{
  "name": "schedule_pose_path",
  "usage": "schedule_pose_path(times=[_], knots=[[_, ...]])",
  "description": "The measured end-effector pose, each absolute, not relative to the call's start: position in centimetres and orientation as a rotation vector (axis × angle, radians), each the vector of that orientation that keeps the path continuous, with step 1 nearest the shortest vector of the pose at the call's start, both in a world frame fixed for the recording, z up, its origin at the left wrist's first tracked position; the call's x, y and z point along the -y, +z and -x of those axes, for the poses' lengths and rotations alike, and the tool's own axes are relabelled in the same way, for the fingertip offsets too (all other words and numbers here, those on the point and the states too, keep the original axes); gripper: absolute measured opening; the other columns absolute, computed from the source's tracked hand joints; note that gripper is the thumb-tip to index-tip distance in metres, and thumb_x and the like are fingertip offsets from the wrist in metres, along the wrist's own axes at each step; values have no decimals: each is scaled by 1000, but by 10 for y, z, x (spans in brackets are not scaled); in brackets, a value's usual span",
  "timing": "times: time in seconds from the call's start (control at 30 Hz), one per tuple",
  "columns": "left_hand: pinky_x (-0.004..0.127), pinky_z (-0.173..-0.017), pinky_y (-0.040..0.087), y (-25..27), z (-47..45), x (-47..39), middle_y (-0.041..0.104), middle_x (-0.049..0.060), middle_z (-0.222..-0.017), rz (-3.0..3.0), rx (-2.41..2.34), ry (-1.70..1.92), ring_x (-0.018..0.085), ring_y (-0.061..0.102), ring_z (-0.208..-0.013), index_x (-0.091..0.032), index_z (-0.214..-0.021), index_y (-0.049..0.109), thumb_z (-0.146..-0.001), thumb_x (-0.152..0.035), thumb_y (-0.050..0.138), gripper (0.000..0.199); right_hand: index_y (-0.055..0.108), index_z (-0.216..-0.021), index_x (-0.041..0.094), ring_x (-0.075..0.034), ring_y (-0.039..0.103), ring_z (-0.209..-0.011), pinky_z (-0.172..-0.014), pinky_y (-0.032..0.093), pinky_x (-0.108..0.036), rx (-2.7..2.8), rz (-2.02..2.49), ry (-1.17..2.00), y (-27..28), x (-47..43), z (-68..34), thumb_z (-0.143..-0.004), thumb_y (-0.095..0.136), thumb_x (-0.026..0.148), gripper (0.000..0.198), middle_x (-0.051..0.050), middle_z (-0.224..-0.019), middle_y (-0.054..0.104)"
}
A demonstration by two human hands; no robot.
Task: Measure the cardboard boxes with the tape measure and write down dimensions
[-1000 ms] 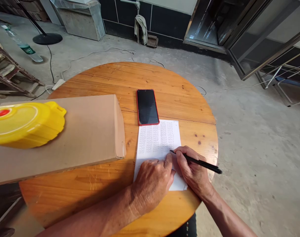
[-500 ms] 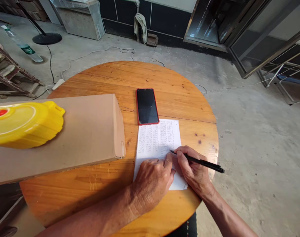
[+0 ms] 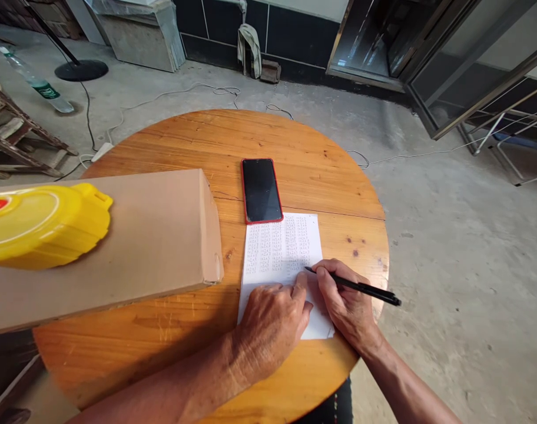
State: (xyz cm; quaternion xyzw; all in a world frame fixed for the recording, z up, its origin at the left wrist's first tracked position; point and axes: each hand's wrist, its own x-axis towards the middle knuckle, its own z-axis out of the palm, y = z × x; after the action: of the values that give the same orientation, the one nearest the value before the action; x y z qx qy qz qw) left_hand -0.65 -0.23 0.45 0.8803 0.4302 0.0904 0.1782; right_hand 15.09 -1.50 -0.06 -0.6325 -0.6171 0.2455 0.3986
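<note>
— On the near right of the table (image 3: 357, 200), in the head view, what do we see?
— The paper (image 3: 279, 256), partly under our left hand (image 3: 275, 321), which lies palm down and bent; how tightly it closes we can't tell.
— And our right hand (image 3: 350, 300)?
— Pinching the pen (image 3: 366, 288), tip at the paper. The phone (image 3: 262, 191) overlaps the paper's far edge; left, a box (image 3: 162, 229) bears a yellow case (image 3: 47, 227).

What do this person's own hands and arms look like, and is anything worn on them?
The left hand and right hand are ordinary five-fingered human hands, without gloves. No sleeve shows on the left forearm or right forearm, and no watch or bracelet on either wrist. I see no rings, though some fingers are partly hidden.
</note>
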Motion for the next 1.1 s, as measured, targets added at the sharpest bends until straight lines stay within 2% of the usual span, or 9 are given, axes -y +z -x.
schedule_pose_path(times=[0.7, 1.1], knots=[[35, -56, 53, 3, 7, 3, 71, 3, -75, -2507, -1211, 269, 23, 68, -63, -12, -125, 53, -88, -24, 58, 39, 63, -85, 21, -13, 60, -68, -64, 47, -23, 1591, 1593, 614, 0, 15, -152, -92, 52, 20, 13, 1, -76, 66], [32, -55, 51, 2, 7, 3, 71, 2, -74, -2523, -1208, 293, 22, 68, -63, -14, -127, 52, -88, -23, 58, 41, 63, -83, 21, -14, 59, -63, -60, 47, -25, 1564, 1629, 559, 1, 16, -152, -91, 51, 23, 15, 1, -73, 65]])
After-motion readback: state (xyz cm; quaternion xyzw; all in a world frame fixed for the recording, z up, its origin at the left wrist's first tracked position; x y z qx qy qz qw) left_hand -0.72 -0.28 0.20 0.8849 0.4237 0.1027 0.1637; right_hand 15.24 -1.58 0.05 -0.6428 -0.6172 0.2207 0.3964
